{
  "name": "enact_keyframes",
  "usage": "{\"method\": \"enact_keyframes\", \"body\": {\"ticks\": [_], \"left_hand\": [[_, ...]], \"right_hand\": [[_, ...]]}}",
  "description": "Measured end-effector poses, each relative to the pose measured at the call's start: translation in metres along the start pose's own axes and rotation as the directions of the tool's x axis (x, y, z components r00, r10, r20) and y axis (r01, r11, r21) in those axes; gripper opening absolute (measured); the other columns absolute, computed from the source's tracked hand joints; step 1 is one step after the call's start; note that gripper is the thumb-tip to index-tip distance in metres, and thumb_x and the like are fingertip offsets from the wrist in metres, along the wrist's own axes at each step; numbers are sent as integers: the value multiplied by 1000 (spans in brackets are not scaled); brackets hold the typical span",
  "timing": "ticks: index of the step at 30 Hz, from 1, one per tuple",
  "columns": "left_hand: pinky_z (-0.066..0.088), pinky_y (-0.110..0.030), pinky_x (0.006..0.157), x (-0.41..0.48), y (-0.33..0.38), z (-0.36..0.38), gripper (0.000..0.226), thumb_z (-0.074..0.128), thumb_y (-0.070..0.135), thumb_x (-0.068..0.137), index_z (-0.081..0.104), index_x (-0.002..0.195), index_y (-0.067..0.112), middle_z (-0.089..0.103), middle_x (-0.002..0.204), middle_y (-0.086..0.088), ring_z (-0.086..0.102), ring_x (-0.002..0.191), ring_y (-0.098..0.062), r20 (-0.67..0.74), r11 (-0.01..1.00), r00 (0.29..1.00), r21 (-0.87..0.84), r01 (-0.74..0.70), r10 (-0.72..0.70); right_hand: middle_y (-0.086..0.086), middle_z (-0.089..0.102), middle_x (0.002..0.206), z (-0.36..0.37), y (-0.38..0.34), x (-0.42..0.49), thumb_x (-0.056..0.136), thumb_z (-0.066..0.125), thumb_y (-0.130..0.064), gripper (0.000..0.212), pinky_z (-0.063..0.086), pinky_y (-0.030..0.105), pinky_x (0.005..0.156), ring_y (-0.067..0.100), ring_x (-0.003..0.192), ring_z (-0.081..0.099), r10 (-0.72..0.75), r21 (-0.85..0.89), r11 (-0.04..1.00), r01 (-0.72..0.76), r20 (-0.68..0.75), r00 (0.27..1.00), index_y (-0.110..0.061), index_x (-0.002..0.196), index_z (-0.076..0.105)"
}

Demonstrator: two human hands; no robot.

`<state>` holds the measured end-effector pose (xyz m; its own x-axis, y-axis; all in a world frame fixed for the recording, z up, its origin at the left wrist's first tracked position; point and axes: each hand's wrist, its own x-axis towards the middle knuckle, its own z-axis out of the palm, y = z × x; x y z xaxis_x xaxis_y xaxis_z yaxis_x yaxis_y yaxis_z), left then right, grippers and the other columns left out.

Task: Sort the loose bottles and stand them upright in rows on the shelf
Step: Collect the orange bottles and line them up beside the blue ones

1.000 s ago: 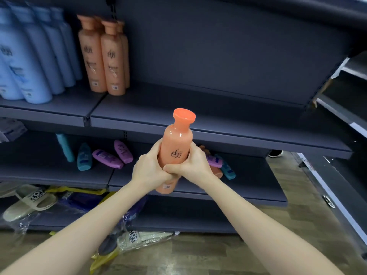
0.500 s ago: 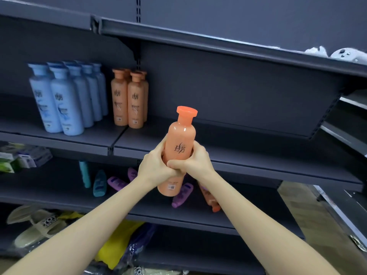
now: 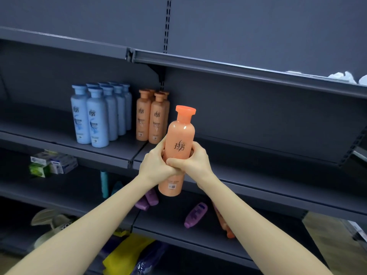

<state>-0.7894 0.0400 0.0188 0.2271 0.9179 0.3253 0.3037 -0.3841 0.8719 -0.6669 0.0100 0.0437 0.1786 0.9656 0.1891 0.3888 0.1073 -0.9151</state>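
Observation:
An orange bottle [image 3: 180, 139] with a bright orange cap is held upright in front of the middle shelf [image 3: 258, 175]. My left hand [image 3: 155, 163] and my right hand [image 3: 193, 160] both grip its lower body, fingers wrapped round it. On that shelf to the left stand rows of light blue bottles [image 3: 97, 116] and orange bottles [image 3: 151, 118], all upright. On the shelf below lie loose purple bottles [image 3: 195, 214], a teal bottle [image 3: 104, 183] and an orange bottle [image 3: 223, 223] partly hidden by my right arm.
The middle shelf to the right of the orange row is bare. Small boxes [image 3: 51, 163] sit on the lower shelf at left. Bagged slippers [image 3: 53, 223] and a yellow packet [image 3: 127, 253] lie at the bottom. White items [image 3: 345, 77] rest on the top shelf at right.
The view has tilted up and the held orange bottle has risen towards the middle shelf, nearer the standing orange row. Both hands keep their grip.

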Motion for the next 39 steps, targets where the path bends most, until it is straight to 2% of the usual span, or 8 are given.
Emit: {"method": "enact_keyframes", "body": {"ticks": [5, 10, 15, 22, 28, 33, 36, 39], "left_hand": [[54, -36, 86, 20, -11, -14, 84, 75, 25, 50, 50, 129, 32, 68, 101, 15, 64, 95, -4, -26, 1000, 1000, -22, -14, 14], [55, -39, 85, 49, -32, -34, 78, 76, 31, 46, 53, 120, 41, 69, 95, 20, 65, 93, -5, -27, 1000, 999, -9, 19, -20], [55, -39, 85, 84, -52, -56, 74, 74, 34, 45, 53, 115, 42, 68, 95, 20, 65, 93, -6, -18, 1000, 999, -11, 28, -28], [56, -41, 80, 133, -84, -83, 67, 75, 34, 44, 55, 108, 30, 68, 94, 12, 66, 88, -12, 2, 997, 998, 43, 61, -61], [55, -39, 81, 165, -107, -102, 77, 76, 31, 46, 51, 119, 32, 67, 96, 13, 65, 90, -11, 27, 998, 999, 46, 38, -39], [51, -27, 78, 185, -123, -111, 70, 79, 19, 54, 51, 117, 32, 64, 93, 20, 63, 93, -8, 51, 1000, 998, -14, 25, -25], [52, -29, 84, 196, -134, -113, 76, 77, 23, 52, 51, 123, 29, 65, 97, 17, 63, 96, -7, 61, 999, 998, -35, 20, -18], [51, -31, 88, 207, -143, -113, 80, 82, 14, 59, 48, 130, 26, 64, 101, 14, 62, 100, -10, 89, 998, 996, -51, 21, -17]], "right_hand": [[-8, 62, 101, 17, -5, 22, 61, 84, -18, 62, 56, 39, 83, 10, 96, 63, 4, 28, 1000, -4, -5, 1000, -20, 111, 47], [-7, 63, 101, 39, -7, 52, 62, 82, -18, 58, 56, 36, 83, 9, 94, 64, -15, 34, 999, 15, 5, 1000, -22, 108, 48], [-8, 64, 101, 66, -13, 87, 63, 82, -18, 58, 56, 33, 82, 8, 93, 64, -20, 45, 999, 20, 0, 1000, -24, 110, 48], [-9, 64, 98, 102, -15, 134, 62, 82, -15, 56, 56, 31, 82, 6, 91, 63, -2, 32, 999, 3, -43, 999, -24, 107, 50], [-13, 62, 88, 133, -14, 169, 60, 84, -13, 52, 54, 27, 77, 6, 84, 63, -9, -8, 1000, 9, -107, 994, -22, 101, 52], [-13, 61, 87, 154, -10, 191, 60, 83, -13, 53, 55, 32, 80, 9, 87, 63, -20, -47, 999, 13, -145, 989, -22, 102, 53], [-15, 58, 86, 162, -9, 201, 62, 82, -12, 54, 54, 30, 80, 10, 87, 62, -6, -53, 999, -2, -146, 989, -23, 104, 50], [-11, 60, 91, 169, -5, 210, 63, 83, -15, 57, 54, 31, 82, 13, 92, 63, 16, -69, 997, -28, -165, 986, -23, 108, 48]]}}
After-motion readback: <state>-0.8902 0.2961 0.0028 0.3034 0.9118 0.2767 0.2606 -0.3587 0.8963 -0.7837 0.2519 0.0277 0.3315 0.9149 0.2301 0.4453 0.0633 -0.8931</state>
